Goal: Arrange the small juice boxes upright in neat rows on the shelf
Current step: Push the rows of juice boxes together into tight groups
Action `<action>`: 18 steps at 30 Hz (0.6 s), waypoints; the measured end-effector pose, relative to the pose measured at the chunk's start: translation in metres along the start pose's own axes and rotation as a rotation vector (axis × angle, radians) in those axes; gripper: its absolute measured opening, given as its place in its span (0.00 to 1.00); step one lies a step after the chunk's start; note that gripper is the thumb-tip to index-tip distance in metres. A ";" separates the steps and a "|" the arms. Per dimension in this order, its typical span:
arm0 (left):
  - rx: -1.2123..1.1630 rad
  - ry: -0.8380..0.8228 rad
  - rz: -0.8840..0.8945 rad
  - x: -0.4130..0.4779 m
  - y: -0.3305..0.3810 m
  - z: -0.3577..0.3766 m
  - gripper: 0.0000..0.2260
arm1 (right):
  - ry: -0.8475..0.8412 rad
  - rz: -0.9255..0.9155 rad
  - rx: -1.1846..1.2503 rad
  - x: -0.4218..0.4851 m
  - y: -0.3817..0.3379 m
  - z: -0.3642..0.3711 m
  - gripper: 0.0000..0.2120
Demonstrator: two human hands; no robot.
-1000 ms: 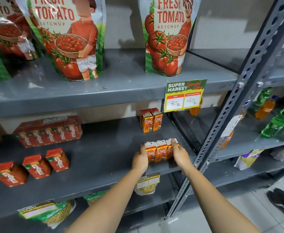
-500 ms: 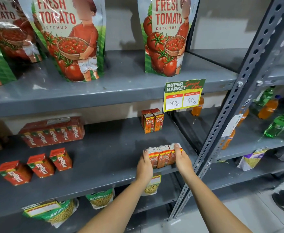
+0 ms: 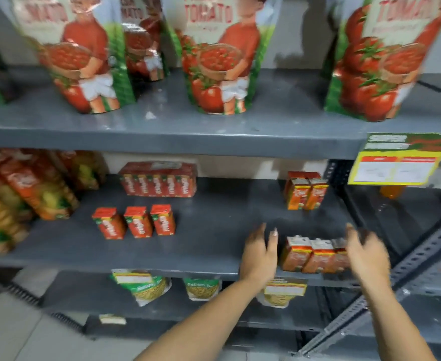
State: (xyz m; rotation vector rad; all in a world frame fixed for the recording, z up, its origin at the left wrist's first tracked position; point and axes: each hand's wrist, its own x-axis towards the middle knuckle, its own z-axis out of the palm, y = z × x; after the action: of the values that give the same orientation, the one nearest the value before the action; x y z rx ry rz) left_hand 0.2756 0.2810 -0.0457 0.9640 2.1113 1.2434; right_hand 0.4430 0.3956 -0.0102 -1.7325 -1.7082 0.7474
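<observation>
Releasing a finished row: both hands draw back from the front row of juice boxes (image 3: 316,255) at the shelf (image 3: 214,238) edge.

Left hand (image 3: 259,252) and right hand (image 3: 368,252) now flank it, fingers spread and empty; behind it a back cluster (image 3: 305,190) stands upright, suggesting this row is settled.

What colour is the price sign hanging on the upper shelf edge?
Yellow with a green top, in the head view: price sign.

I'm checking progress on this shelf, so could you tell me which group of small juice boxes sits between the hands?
The front-right row of three orange boxes, at the shelf edge between the left hand and the right hand; every other group stands farther away.
</observation>
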 end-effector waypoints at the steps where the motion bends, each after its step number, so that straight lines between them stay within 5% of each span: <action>1: 0.040 0.045 0.057 0.002 -0.008 -0.023 0.21 | 0.055 -0.100 0.038 -0.005 -0.015 0.003 0.30; 4: 0.196 0.222 0.287 0.009 -0.022 -0.101 0.19 | 0.176 -0.397 0.196 -0.024 -0.061 0.016 0.13; 6: 0.265 0.347 0.357 0.011 -0.034 -0.160 0.19 | 0.155 -0.503 0.261 -0.039 -0.094 0.039 0.11; 9: 0.333 0.625 0.349 0.013 -0.074 -0.253 0.19 | -0.012 -0.598 0.334 -0.068 -0.135 0.101 0.08; 12: 0.264 0.842 0.195 0.025 -0.126 -0.326 0.16 | -0.303 -0.419 0.385 -0.101 -0.161 0.172 0.08; 15: -0.035 0.692 -0.103 0.050 -0.163 -0.363 0.18 | -0.559 -0.098 0.450 -0.133 -0.182 0.232 0.04; 18: -0.042 0.413 -0.253 0.072 -0.182 -0.366 0.29 | -0.575 0.007 0.501 -0.152 -0.202 0.267 0.09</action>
State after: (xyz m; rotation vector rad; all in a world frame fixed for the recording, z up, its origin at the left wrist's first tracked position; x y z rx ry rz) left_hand -0.0888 0.0830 -0.0456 0.4249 2.4121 1.4384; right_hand 0.1063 0.2507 -0.0409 -1.2400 -1.6519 1.6354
